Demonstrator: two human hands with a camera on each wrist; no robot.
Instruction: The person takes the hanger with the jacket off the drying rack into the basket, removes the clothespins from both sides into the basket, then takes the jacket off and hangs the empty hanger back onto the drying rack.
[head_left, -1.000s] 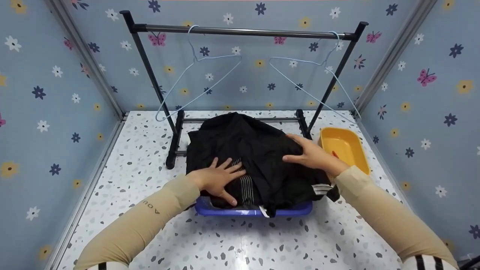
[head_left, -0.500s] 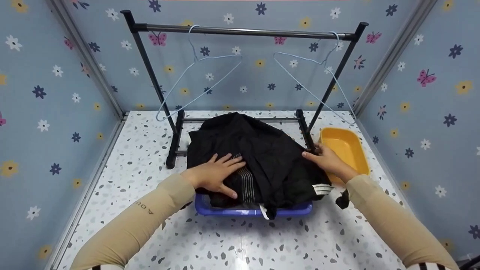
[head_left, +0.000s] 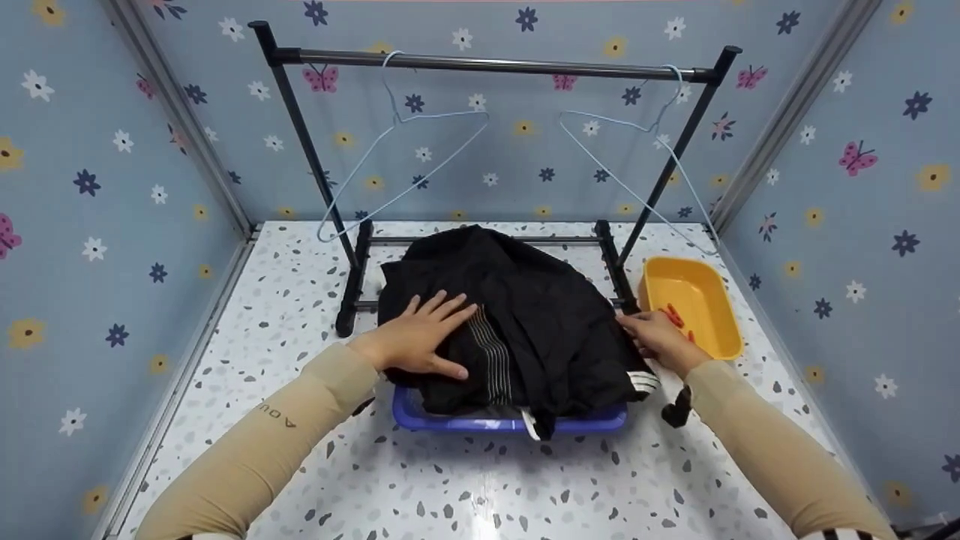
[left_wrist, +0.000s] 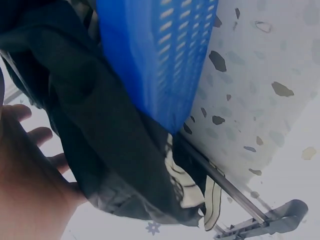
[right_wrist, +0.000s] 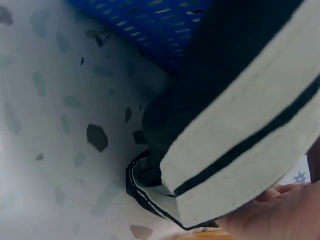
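A heap of black clothing (head_left: 540, 315) with thin white stripes and white-striped ends covers a blue basket (head_left: 480, 424). In the left wrist view the blue perforated basket wall (left_wrist: 160, 55) shows beside the dark cloth (left_wrist: 100, 120). My left hand (head_left: 416, 341) rests on the left part of the clothing, its fingers spread. My right hand (head_left: 660, 337) pinches the clothing at its right edge, thumb on top; its other fingers are partly hidden. A white band with a dark stripe (right_wrist: 250, 130) hangs close to the right wrist camera.
Behind the basket stands a black garment rack (head_left: 487, 64). Two light blue wire hangers, a left one (head_left: 442, 115) and a right one (head_left: 600, 160), hang from its bar. A yellow tray (head_left: 705, 292) with red pieces (head_left: 673, 315) sits right of the basket.
My right hand has moved right and down from the top of the clothing to its right edge. The left hand has slid slightly up and left. The right hanger has swung a little.
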